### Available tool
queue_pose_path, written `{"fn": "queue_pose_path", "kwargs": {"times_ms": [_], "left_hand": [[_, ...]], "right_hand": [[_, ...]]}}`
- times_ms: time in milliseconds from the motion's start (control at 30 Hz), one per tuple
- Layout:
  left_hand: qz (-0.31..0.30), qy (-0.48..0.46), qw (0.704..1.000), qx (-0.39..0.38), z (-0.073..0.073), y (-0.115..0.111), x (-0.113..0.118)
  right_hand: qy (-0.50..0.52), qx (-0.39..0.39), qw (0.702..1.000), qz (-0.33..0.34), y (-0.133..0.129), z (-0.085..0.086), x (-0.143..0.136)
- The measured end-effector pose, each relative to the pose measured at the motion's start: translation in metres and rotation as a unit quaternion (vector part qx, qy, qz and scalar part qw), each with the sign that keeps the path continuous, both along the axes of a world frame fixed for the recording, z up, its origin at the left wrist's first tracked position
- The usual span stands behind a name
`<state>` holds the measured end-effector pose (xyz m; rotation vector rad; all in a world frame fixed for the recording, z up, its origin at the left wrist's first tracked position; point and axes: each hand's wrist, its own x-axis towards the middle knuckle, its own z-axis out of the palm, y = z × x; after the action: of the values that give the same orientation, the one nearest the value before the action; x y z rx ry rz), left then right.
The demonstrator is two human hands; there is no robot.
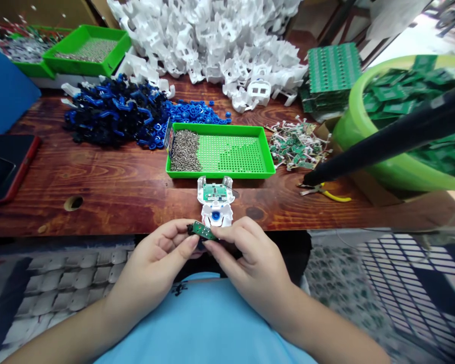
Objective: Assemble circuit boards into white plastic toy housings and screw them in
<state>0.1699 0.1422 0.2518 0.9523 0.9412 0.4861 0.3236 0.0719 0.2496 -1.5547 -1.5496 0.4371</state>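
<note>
A small green circuit board (202,230) with a black part at its left end is held between both hands, just off the table's front edge. My left hand (160,255) grips its left side with thumb and fingers. On its right end, my right hand (246,253) pinches with thumb and forefinger. Just beyond the hands lies a white plastic housing (217,214) with a round blue piece in it. Behind that, a white shell holds another green board (215,192). Further back sits a green tray (231,175) with small metal screws (185,150) at its left.
Blue and black parts (114,111), blue rings (197,112) and white shells (212,40) are piled behind. At right are wired boards (298,144), yellow-handled pliers (335,196), a black pole (387,136) and a green tub (349,121). A phone (9,167) lies left.
</note>
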Motion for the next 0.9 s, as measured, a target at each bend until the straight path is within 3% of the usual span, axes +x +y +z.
{"fn": "queue_pose_path", "kwargs": {"times_ms": [200,533,900], "left_hand": [[-0.035,0.010,0.999,0.017,0.004,0.001,0.000],[0.001,0.021,0.999,0.026,0.006,-0.003,0.002],[0.014,-0.034,0.999,-0.017,-0.003,-0.006,-0.001]], "right_hand": [[0.024,0.000,1.000,-0.008,-0.002,-0.002,0.002],[0.059,0.011,0.998,0.002,-0.001,-0.004,0.000],[-0.012,0.011,1.000,0.015,-0.012,-0.002,-0.007]]}}
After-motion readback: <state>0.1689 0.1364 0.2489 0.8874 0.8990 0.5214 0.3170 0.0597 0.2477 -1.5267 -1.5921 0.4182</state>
